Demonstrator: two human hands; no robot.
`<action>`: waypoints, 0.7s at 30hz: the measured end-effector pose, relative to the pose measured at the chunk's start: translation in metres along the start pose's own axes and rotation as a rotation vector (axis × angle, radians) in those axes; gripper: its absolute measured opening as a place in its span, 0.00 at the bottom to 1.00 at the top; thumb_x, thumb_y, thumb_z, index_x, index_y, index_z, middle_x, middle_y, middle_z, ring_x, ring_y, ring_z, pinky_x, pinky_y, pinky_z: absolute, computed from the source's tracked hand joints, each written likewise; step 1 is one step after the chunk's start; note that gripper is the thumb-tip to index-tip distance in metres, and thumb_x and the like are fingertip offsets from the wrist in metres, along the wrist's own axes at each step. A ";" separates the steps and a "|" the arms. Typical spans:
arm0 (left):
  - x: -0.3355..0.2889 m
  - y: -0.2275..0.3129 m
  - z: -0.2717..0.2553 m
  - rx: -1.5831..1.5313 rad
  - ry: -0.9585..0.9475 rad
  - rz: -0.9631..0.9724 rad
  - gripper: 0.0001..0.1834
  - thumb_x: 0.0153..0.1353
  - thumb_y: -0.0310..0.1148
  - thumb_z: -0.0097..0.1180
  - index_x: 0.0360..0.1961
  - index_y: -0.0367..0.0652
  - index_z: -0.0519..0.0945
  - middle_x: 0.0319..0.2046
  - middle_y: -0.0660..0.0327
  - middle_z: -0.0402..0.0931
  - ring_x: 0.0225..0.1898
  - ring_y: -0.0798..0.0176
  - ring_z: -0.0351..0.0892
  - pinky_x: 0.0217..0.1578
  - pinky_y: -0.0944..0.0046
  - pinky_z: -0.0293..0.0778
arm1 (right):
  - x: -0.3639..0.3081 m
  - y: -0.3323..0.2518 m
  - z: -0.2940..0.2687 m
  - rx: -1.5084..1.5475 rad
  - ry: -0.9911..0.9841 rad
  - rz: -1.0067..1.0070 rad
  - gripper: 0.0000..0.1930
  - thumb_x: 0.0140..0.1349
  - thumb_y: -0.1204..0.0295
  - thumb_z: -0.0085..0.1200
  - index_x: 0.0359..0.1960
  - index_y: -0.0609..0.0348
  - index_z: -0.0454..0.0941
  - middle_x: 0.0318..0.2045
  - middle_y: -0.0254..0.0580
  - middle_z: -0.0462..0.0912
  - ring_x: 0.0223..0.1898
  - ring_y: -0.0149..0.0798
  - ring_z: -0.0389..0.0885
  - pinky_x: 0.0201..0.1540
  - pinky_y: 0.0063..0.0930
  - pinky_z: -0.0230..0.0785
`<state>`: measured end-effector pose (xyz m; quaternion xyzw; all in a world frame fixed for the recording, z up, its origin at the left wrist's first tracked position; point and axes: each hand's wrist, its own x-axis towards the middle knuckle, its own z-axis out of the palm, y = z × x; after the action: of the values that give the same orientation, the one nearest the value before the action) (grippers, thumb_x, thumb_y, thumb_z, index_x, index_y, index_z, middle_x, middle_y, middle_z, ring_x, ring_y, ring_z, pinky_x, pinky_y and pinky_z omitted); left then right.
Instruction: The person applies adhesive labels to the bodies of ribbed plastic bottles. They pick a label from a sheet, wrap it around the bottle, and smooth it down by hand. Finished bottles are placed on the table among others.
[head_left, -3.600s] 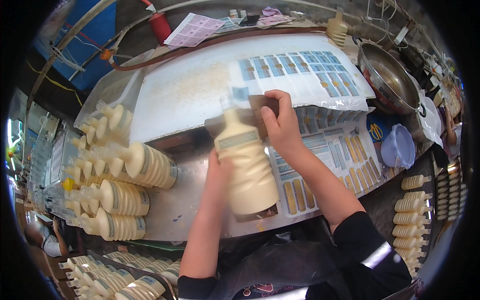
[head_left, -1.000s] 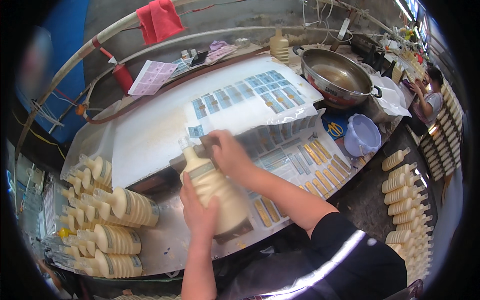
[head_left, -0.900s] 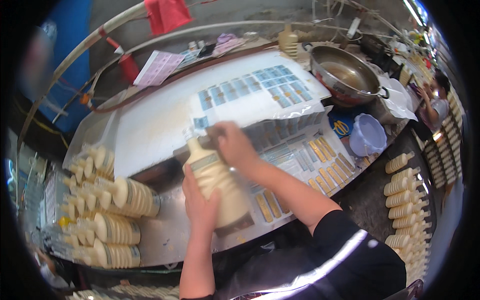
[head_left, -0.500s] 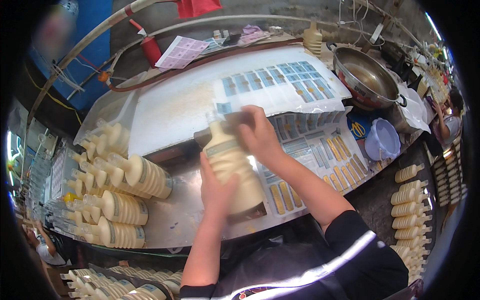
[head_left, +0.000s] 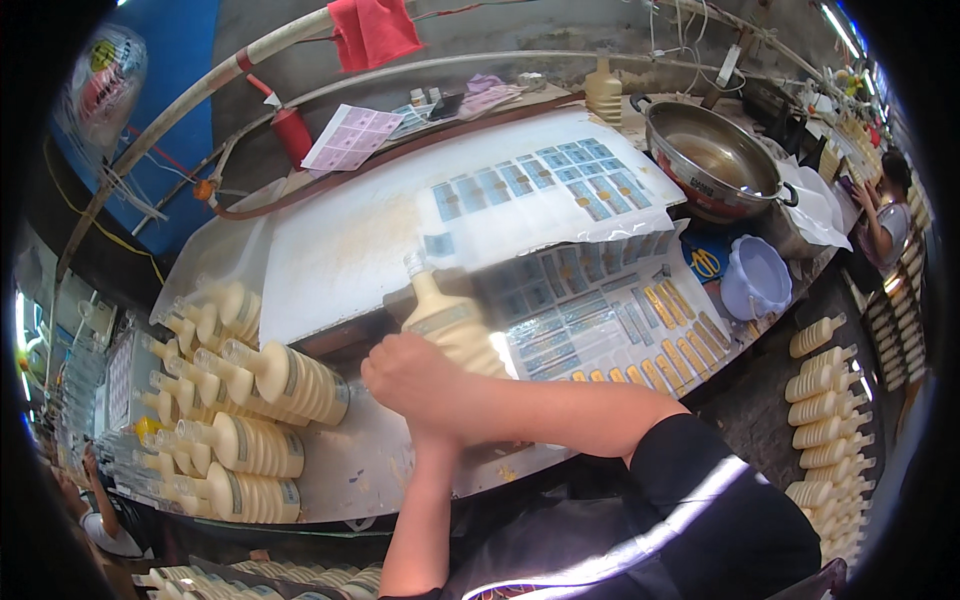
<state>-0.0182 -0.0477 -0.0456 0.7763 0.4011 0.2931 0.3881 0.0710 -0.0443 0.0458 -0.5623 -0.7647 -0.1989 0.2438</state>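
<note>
A cream ribbed bottle (head_left: 455,330) with a clear neck and a patterned band at its shoulder leans in front of me, neck pointing away. My right hand (head_left: 410,375) is closed at the bottle's left side, its forearm crossing over the lower body. What its fingers hold, if anything, is hidden. My left hand (head_left: 432,435) is beneath it, close to the bottle, with its fingers covered by the right hand and forearm. Right of the bottle, blue and gold label strips (head_left: 560,330) lie in rows on a sheet. More blue labels (head_left: 540,175) are on the white board (head_left: 340,230) beyond.
Several similar bottles (head_left: 240,440) lie stacked at the left, and more bottles (head_left: 815,400) stand in a row at the lower right. A wide metal pan (head_left: 715,150) and a lilac bucket (head_left: 755,280) are at the right. A red fire extinguisher (head_left: 290,135) stands at the back.
My right hand has moved from the bottle's right shoulder, where it held a dark flat piece, across to its left side. Its forearm now covers the left hand and the bottle's lower part.
</note>
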 end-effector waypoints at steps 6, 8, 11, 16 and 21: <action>-0.023 0.060 -0.032 -0.266 -0.054 -0.244 0.49 0.61 0.41 0.66 0.77 0.36 0.54 0.68 0.48 0.65 0.67 0.54 0.67 0.67 0.56 0.64 | -0.006 0.069 -0.042 0.545 0.259 0.425 0.11 0.61 0.77 0.53 0.44 0.54 0.83 0.38 0.43 0.83 0.45 0.52 0.84 0.45 0.42 0.78; -0.027 0.058 -0.024 -0.349 0.029 -0.197 0.47 0.57 0.33 0.67 0.75 0.38 0.57 0.62 0.49 0.72 0.63 0.52 0.74 0.64 0.54 0.70 | -0.025 0.115 -0.048 0.611 0.234 0.707 0.12 0.67 0.68 0.50 0.44 0.56 0.85 0.46 0.50 0.80 0.53 0.53 0.80 0.56 0.43 0.72; -0.026 0.057 -0.018 -0.392 0.071 -0.148 0.46 0.56 0.29 0.67 0.74 0.38 0.58 0.59 0.48 0.76 0.60 0.52 0.78 0.61 0.53 0.73 | -0.038 0.148 -0.058 0.651 0.050 0.971 0.12 0.64 0.63 0.58 0.37 0.59 0.88 0.31 0.45 0.87 0.36 0.45 0.86 0.43 0.37 0.76; -0.025 0.060 -0.017 -0.412 0.062 -0.139 0.47 0.55 0.28 0.67 0.75 0.37 0.58 0.59 0.49 0.76 0.60 0.52 0.78 0.61 0.54 0.73 | -0.038 0.179 0.000 0.287 0.043 0.417 0.13 0.66 0.67 0.52 0.45 0.55 0.86 0.32 0.50 0.87 0.33 0.48 0.88 0.39 0.40 0.79; -0.027 0.056 -0.019 -0.361 0.078 -0.153 0.48 0.54 0.29 0.67 0.74 0.36 0.58 0.59 0.47 0.76 0.60 0.51 0.79 0.61 0.54 0.74 | -0.002 0.163 -0.031 0.297 -0.478 0.532 0.11 0.65 0.71 0.52 0.46 0.54 0.82 0.34 0.55 0.85 0.35 0.53 0.88 0.40 0.44 0.81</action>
<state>-0.0241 -0.0844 0.0076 0.6494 0.4147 0.3599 0.5261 0.2325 -0.0165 0.0739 -0.7301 -0.6479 0.1208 0.1807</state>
